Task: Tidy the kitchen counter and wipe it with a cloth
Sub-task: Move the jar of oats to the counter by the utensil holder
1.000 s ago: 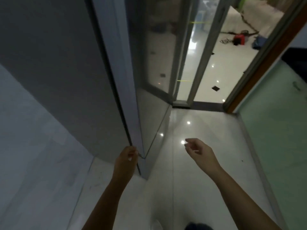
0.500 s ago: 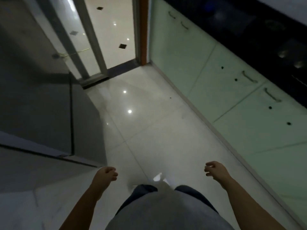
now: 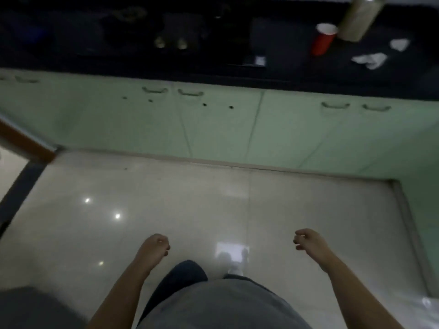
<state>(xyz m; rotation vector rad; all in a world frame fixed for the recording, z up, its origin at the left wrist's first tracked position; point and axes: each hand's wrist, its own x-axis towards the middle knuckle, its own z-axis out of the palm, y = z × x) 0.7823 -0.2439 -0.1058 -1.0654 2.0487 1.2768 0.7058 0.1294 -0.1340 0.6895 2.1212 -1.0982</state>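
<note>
A dark kitchen counter (image 3: pixel 297 74) runs across the top of the view, above pale green cabinets (image 3: pixel 213 129). On its right part stand a red cup (image 3: pixel 323 40) and a tall pale bottle (image 3: pixel 360 19). Two crumpled white pieces (image 3: pixel 370 60) lie right of the cup; cloth or paper, I cannot tell. My left hand (image 3: pixel 154 245) hangs low over the floor, fingers curled shut, holding nothing. My right hand (image 3: pixel 308 241) hangs at the same height, fingers loosely curled, also holding nothing. Both hands are far from the counter.
A dark stove with burners and knobs (image 3: pixel 169 42) sits on the counter's left part. Glossy white floor tiles (image 3: pixel 213 205) lie between me and the cabinets. A brown door frame (image 3: pixel 26 143) is at the left. The cabinets turn a corner at the right.
My left hand has let go of the door edge. The view has swung right from the door to face the counter. Both hands have dropped low in front of me.
</note>
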